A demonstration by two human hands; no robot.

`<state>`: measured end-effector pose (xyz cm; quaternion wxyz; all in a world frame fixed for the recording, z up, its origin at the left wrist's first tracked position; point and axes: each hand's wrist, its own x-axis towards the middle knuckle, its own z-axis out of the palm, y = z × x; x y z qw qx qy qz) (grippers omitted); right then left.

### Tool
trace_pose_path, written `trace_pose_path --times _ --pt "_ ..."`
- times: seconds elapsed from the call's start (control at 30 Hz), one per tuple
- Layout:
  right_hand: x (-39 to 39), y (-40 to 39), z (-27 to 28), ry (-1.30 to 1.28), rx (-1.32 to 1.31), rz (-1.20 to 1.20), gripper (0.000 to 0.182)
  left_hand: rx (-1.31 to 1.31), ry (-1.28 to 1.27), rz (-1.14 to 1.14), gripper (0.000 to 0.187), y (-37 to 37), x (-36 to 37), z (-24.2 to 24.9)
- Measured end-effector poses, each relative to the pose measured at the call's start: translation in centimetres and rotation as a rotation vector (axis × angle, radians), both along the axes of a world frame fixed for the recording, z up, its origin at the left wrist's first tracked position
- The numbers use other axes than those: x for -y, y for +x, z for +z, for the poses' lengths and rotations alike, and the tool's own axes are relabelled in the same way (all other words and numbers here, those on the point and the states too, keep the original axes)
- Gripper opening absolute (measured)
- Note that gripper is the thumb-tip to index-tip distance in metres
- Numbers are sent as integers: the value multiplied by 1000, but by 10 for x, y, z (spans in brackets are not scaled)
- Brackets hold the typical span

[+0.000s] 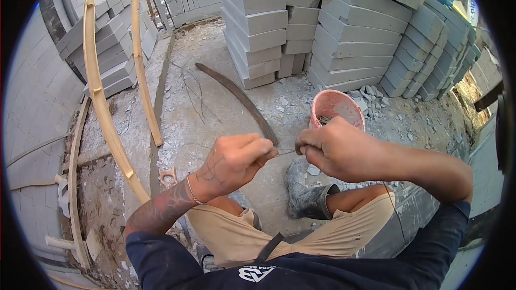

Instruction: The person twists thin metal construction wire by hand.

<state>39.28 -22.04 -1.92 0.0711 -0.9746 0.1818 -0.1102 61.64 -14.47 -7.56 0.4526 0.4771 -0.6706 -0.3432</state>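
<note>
Both of my hands are raised in front of my lap with fingers pinched. A thin dark wire [286, 152] spans the short gap between them. My left hand [235, 162] is closed on its left end, thumb and forefinger together. Opposite it, my right hand [341, 149] pinches the other end. A thin strand [396, 212] hangs below my right forearm, past the knee. Behind my right hand stands a pink bucket [337, 101], partly hidden by the hand, with some material inside. Below the hands is a grey rubber boot [303, 190] on my foot.
Tall stacks of grey blocks [357, 32] stand ahead. A dark curved wood strip [236, 92] and loose wires [200, 96] lie on the concrete floor [215, 123]. Bamboo poles [97, 91] lean at left. A handsaw handle [167, 175] shows near my left forearm. Rubble [376, 102] lies around the bucket.
</note>
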Motion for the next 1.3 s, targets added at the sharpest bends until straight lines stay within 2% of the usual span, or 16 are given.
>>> trace_pose_path --times 0.07,0.17,0.23,0.27,0.33,0.43,0.57,0.6,0.67,0.7,0.77,0.87,1.03,1.1,1.2,1.3 --pt "2 -3 11 718 -213 66 25 735 -1073 -219 19 4 -3 -6" --pt "10 -10 5 1193 -385 -10 28 673 -1082 -252 21 -4 -7 -3" --pt "16 -12 7 1023 -307 -57 25 587 -772 -104 13 -6 -2 -9" --pt "15 -17 -7 660 -7 84 20 591 -763 -88 13 -7 1 -11" --pt "-1 -14 -9 -3 97 95 20 121 -70 44 15 -6 8 -9" --pt "2 -15 -20 -603 116 200 24 -30 206 -39 22 -7 13 13" --pt "15 -19 -26 -723 137 224 28 -65 415 -86 24 -8 19 11" --pt "17 -22 -25 -514 48 177 24 -63 415 -90 24 -10 19 7" --pt "16 -26 -21 -301 -46 122 20 226 -252 12 19 -16 14 -8" --pt "15 -28 -16 202 -81 171 19 222 -252 6 19 -13 12 -15" --pt "10 -32 -22 955 -202 199 30 697 -1121 -251 16 -4 6 -23" --pt "15 -37 -33 1570 -512 -58 38 622 -996 -383 16 -13 7 -26" --pt "34 -54 -42 673 -189 27 25 392 -54 -137 19 -7 8 -28" --pt "27 -57 -38 127 78 -112 18 268 43 -105 20 -1 16 -24" --pt "12 -57 -31 -367 -59 -134 18 132 275 -96 26 2 25 -9" --pt "1 -52 -39 -237 -313 -161 14 130 285 -146 24 6 30 -6"
